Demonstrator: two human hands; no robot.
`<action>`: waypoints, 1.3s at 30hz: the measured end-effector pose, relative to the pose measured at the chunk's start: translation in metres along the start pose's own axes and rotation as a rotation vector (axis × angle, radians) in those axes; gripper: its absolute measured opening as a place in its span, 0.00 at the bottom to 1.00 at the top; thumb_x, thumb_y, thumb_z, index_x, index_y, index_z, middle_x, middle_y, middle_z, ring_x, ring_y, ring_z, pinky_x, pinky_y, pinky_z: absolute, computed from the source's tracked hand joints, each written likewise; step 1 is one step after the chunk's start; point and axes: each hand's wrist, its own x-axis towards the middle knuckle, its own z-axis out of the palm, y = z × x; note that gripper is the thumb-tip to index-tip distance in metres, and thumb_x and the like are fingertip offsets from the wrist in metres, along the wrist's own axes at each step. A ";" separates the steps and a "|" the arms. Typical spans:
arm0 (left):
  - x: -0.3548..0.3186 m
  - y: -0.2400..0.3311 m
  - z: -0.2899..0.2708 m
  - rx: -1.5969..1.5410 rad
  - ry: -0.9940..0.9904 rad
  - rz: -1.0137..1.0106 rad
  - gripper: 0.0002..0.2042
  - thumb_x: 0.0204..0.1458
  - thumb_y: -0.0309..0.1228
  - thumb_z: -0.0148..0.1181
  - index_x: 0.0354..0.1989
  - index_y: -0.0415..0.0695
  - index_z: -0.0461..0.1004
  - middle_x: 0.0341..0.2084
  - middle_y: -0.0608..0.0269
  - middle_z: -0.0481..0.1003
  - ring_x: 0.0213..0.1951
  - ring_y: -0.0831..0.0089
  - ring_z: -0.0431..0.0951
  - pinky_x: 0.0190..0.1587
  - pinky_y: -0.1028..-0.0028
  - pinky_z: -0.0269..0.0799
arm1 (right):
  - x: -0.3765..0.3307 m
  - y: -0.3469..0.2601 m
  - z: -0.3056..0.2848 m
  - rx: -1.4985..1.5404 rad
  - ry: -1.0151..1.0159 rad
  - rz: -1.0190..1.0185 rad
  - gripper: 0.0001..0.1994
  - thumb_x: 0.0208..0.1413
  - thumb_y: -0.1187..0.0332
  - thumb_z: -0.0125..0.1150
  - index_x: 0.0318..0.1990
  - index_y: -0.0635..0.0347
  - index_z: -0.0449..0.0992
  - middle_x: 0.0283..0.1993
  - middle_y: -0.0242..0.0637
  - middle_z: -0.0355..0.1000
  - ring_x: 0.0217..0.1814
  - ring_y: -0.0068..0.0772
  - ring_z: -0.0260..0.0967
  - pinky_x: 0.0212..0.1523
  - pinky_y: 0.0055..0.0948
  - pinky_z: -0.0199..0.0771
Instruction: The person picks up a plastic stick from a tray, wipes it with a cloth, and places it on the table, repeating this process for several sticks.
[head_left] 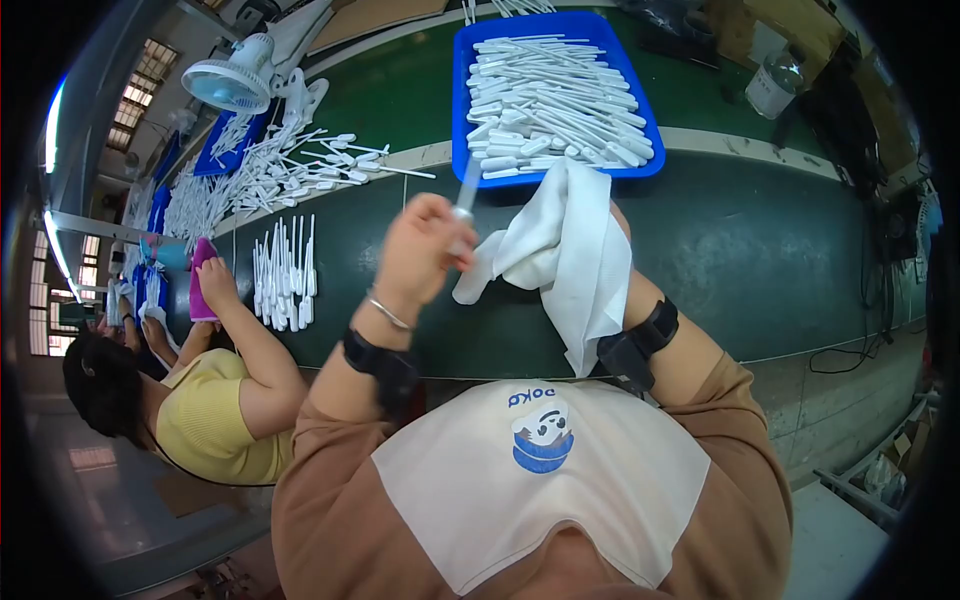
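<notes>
My left hand is closed around a white plastic dropper pipette, which points up and is smeared by motion. A white cloth hangs from my right hand, bunched at the top with its end falling toward the table's near edge. The cloth covers most of that hand, and its fingers are hidden. Just beyond both hands sits a blue tray heaped with white pipettes.
Left of my arm, a row of pipettes lies on the dark green table. A looser pile spreads behind it near a fan. A co-worker in yellow holds a pink cloth. A clear bottle stands far right.
</notes>
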 end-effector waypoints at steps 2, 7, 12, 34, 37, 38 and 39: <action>-0.008 -0.012 0.029 0.144 0.062 0.003 0.09 0.45 0.23 0.54 0.35 0.40 0.64 0.22 0.58 0.72 0.19 0.74 0.73 0.21 0.80 0.69 | -0.014 -0.008 0.019 -0.071 0.015 -0.042 0.13 0.54 0.64 0.45 0.45 0.58 0.63 0.40 0.39 0.66 0.40 0.34 0.67 0.39 0.30 0.70; -0.009 -0.026 0.035 0.236 -0.071 -0.239 0.06 0.45 0.22 0.54 0.30 0.39 0.65 0.23 0.58 0.72 0.23 0.72 0.74 0.24 0.79 0.70 | -0.017 -0.001 0.022 -0.115 -0.014 -0.019 0.12 0.55 0.65 0.44 0.45 0.58 0.63 0.39 0.37 0.66 0.39 0.30 0.66 0.39 0.28 0.70; -0.010 -0.034 0.021 0.040 -0.068 -0.264 0.05 0.45 0.22 0.54 0.30 0.40 0.65 0.23 0.58 0.73 0.24 0.72 0.74 0.27 0.78 0.71 | -0.013 -0.005 0.028 -0.203 -0.067 -0.072 0.13 0.55 0.65 0.43 0.46 0.58 0.63 0.39 0.36 0.66 0.39 0.30 0.66 0.39 0.28 0.70; -0.033 -0.035 0.031 -0.176 -0.009 -0.187 0.08 0.46 0.26 0.54 0.34 0.39 0.66 0.25 0.57 0.72 0.24 0.74 0.74 0.22 0.81 0.70 | -0.027 -0.010 0.042 -0.239 0.189 0.007 0.16 0.56 0.58 0.39 0.45 0.59 0.63 0.38 0.38 0.66 0.38 0.31 0.67 0.35 0.26 0.71; -0.035 -0.023 0.045 -0.179 0.045 -0.239 0.10 0.47 0.27 0.54 0.36 0.38 0.65 0.24 0.58 0.72 0.22 0.76 0.73 0.20 0.82 0.68 | -0.025 -0.008 0.024 -0.235 0.184 -0.001 0.15 0.54 0.63 0.44 0.45 0.61 0.63 0.40 0.39 0.66 0.38 0.31 0.67 0.35 0.27 0.71; -0.035 -0.025 0.044 -0.182 0.047 -0.239 0.10 0.47 0.27 0.54 0.36 0.38 0.65 0.24 0.58 0.72 0.22 0.76 0.73 0.20 0.82 0.68 | -0.024 -0.008 0.016 -0.230 0.180 -0.004 0.15 0.51 0.66 0.48 0.45 0.62 0.63 0.41 0.40 0.66 0.38 0.31 0.67 0.35 0.28 0.71; -0.033 -0.027 0.041 -0.136 0.007 -0.240 0.10 0.47 0.27 0.54 0.36 0.38 0.66 0.24 0.59 0.72 0.22 0.77 0.73 0.20 0.82 0.68 | -0.024 -0.007 0.012 -0.225 0.175 -0.006 0.15 0.49 0.70 0.52 0.45 0.63 0.64 0.42 0.41 0.66 0.38 0.30 0.66 0.34 0.29 0.72</action>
